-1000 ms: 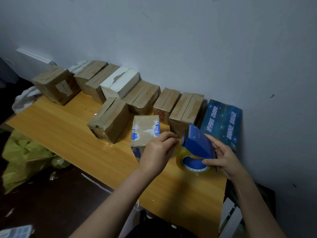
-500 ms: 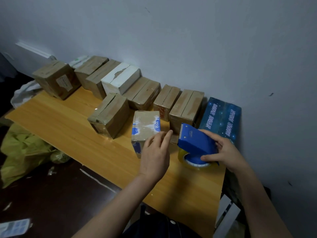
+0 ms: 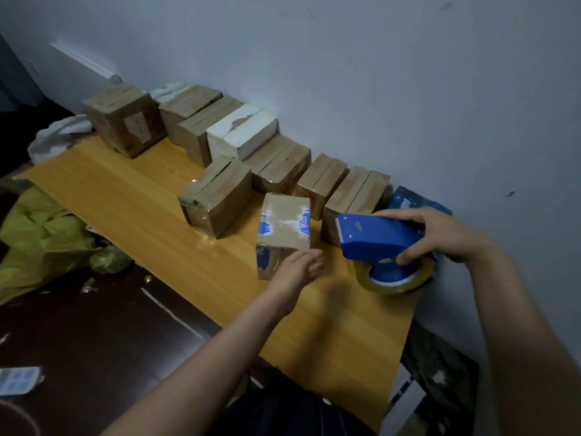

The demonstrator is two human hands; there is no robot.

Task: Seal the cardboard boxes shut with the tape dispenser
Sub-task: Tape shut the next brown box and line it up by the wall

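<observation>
On the right side of the desk (image 3: 125, 199) the right hand (image 3: 440, 237) grips the blue tape dispenser (image 3: 377, 239), just right of the blue-printed box (image 3: 284, 228), while the left hand (image 3: 297, 270), fingers relaxed and holding nothing, is at this box's near corner.

No text here is sharp enough for you to read. The front box (image 3: 283, 234) carries a blue band (image 3: 304, 222) of small white characters, all blurred. The dark blue box (image 3: 408, 201) shows illegible white print. The far-left cardboard box (image 3: 110, 121) bears a pale, unreadable label (image 3: 136, 127). The tape dispenser (image 3: 377, 237) has a tiny, indistinct mark.
</observation>
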